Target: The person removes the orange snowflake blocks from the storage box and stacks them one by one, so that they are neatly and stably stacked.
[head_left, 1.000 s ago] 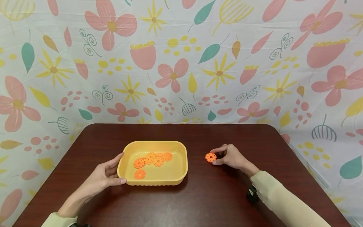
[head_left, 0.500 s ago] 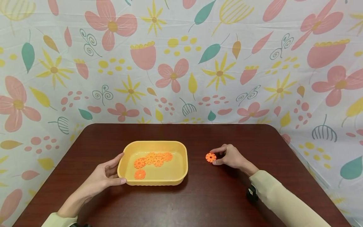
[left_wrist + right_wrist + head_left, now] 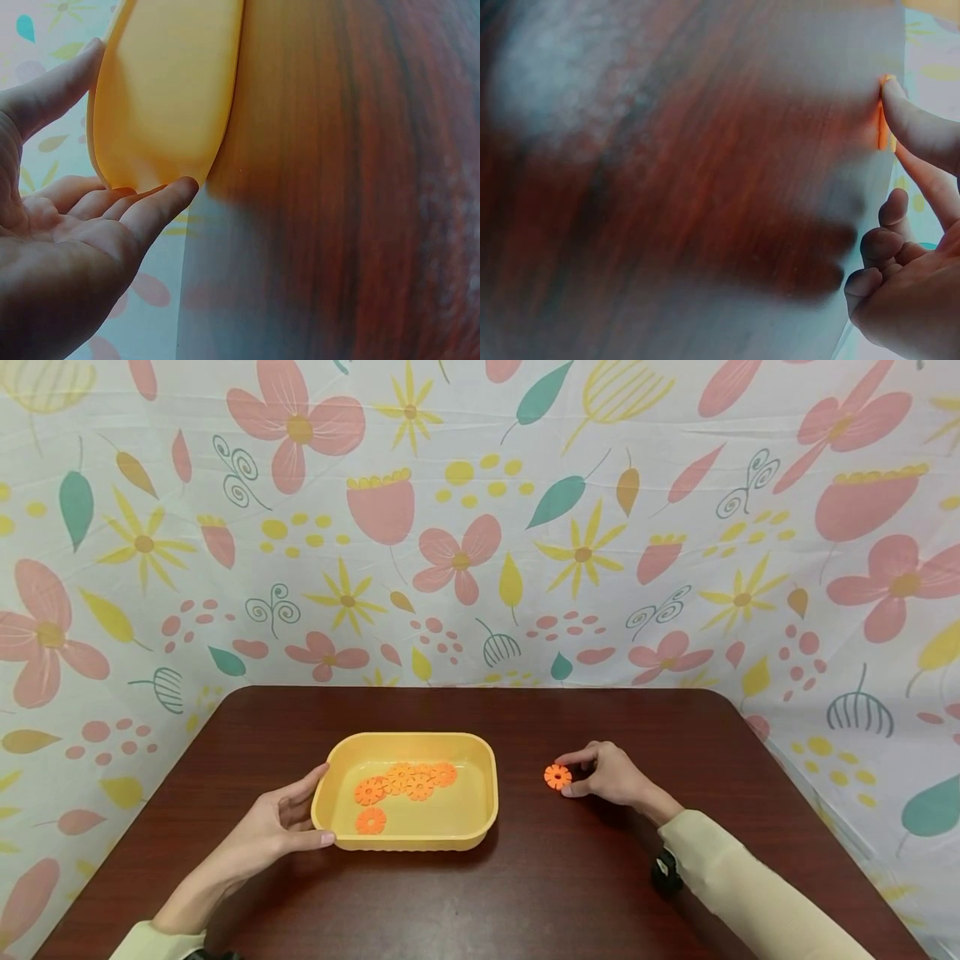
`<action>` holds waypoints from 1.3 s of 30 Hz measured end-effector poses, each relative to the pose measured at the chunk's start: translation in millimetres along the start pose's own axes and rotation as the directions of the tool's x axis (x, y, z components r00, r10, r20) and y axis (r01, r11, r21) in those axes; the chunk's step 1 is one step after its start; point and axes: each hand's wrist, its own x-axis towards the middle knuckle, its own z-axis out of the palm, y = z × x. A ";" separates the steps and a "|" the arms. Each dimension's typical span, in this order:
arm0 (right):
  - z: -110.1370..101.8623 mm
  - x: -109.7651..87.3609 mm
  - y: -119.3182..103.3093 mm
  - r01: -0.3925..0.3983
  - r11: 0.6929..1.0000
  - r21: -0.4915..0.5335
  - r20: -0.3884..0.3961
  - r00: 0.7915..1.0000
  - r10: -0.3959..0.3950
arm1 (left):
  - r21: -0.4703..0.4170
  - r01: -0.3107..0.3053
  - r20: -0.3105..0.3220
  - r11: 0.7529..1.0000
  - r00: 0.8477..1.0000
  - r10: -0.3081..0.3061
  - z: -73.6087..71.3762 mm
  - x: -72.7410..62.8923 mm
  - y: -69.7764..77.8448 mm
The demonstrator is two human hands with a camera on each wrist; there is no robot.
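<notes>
A yellow plastic tray [image 3: 450, 840] with rounded corners stands on the left half of the table, several orange notched discs [image 3: 371, 821] lying inside it. My left hand [image 3: 270, 827] holds the tray's left end, thumb at the near corner and fingers along the side. In the left wrist view, the thumb and fingers of that left hand [image 3: 82, 232] span the end of the tray [image 3: 165, 90]. To the right of the tray, my right hand [image 3: 611, 774] pinches one flat orange notched disc [image 3: 549, 777] between thumb and index finger. The right wrist view shows this disc [image 3: 882, 127] edge-on.
The dark reddish-brown wooden table [image 3: 465, 910] has rounded far corners. Behind it and at both sides hangs a white cloth [image 3: 465, 643] printed with flowers and leaves. A black band [image 3: 666, 872] sits at the right sleeve.
</notes>
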 end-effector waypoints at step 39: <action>4.7 -4.3 -55.2 0.136 0.991 0.010 0.026 0.990 -0.136 | -0.015 -0.017 0.013 1.000 1.000 0.017 -0.6 -0.4 -0.6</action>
